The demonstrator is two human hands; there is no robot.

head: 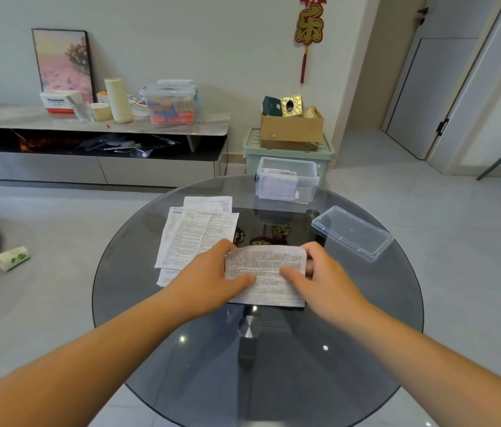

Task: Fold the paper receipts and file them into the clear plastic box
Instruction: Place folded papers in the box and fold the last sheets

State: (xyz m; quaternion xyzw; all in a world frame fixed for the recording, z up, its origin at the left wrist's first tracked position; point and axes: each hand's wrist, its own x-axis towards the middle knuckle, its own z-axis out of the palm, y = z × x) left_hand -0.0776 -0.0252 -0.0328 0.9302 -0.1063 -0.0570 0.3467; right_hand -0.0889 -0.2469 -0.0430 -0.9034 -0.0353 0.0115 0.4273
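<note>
Head view, looking down on a round glass desk point(304, 380). Centre: one receipt point(266, 272), print side up, held between both hands near the desk's middle. Whether its near edge rests on the glass or hangs just above can't be told.

Left hand point(212, 278): thumb pressed flat across the sheet's left part, fingers curled round the far-left corner, i.e. a pinch grip. Right hand point(320, 278): same arrangement mirrored, thumb on top and fingers wrapped behind the right edge. Neither hand holds anything else.

Left of the hands, touching the left wrist area: receipt pile point(200, 232), several unfolded sheets, fanned and overlapping.

Far side of the desk: clear plastic box point(286, 180), open, w/ a few filed slips point(276, 184) standing inside. Its lid point(352, 237) lies apart, to the right, upside down.

Step in hand (judgement): folding or creasing the current sheet. Its far edge looks rounded, like a fold line, and the sheet is approx. half the pile sheets' size.

Next move (judgement): prob. one more fold so it fits the box width, then a reach across the desk to slot it upright beside the slips inside. Needs a firm crease so thin paper doesn't spring open, and one hand freed for the carry.
</note>
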